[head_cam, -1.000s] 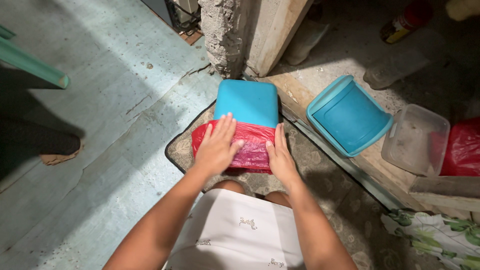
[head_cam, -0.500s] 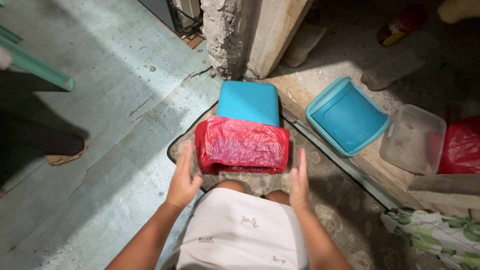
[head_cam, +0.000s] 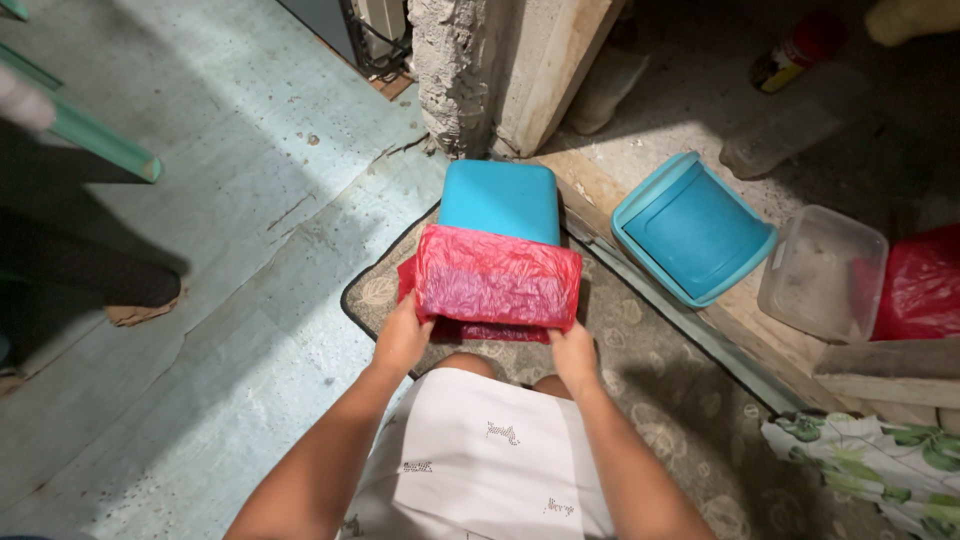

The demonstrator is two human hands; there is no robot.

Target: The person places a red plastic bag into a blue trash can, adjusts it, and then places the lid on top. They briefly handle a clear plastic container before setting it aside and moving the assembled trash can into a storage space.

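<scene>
A folded red plastic sheet (head_cam: 495,280) lies over the near end of a turquoise flat box (head_cam: 500,198) on a patterned mat (head_cam: 640,360). My left hand (head_cam: 403,338) grips the sheet's near left corner. My right hand (head_cam: 572,352) holds its near right corner. Both hands lift the near edge a little, and darker red layers show underneath. My knees and a white cloth on my lap sit just below the hands.
A turquoise lid (head_cam: 692,228) leans on a wooden sill at the right, beside a clear plastic tub (head_cam: 822,272) and a red bag (head_cam: 922,282). A rough concrete post (head_cam: 462,70) stands behind the box. Another person's foot (head_cam: 140,300) is at the left.
My hands first pressed flat on the red sheet, then drew back to its sides, and now grip its near corners. The sheet looks wider and flatter.
</scene>
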